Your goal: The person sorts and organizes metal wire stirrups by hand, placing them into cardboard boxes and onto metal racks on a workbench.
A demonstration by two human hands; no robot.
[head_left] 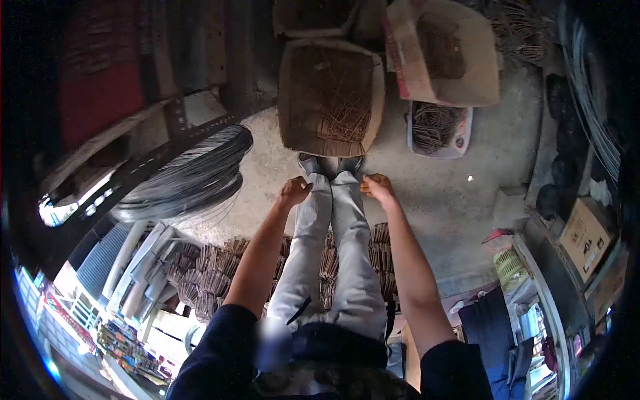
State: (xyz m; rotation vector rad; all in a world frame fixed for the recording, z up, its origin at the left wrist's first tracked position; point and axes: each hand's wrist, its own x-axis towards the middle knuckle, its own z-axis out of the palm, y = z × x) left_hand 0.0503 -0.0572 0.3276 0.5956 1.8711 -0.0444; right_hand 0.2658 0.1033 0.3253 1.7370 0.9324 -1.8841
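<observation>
My left hand [295, 191] is closed beside the left leg of the light grey trousers [310, 223], its fingertips at the cloth near the knee. On the other side, my right hand [378, 187] has its fingers curled in close to the right trouser leg. Whether either hand pinches the cloth or holds something small, I cannot make out. Just beyond my shoes [309, 163] stands an open cardboard box [297, 100] with rusty bent wire pieces [345, 122] in it. Both hands are apart from the box.
A large coil of wire [193, 173] lies to the left. A tilted carton [467, 90] rests over a white tub [460, 148] of metal pieces at the right. Bundles of rusty metal pieces [200, 280] are stacked behind my legs. More wire [590, 100] hangs far right.
</observation>
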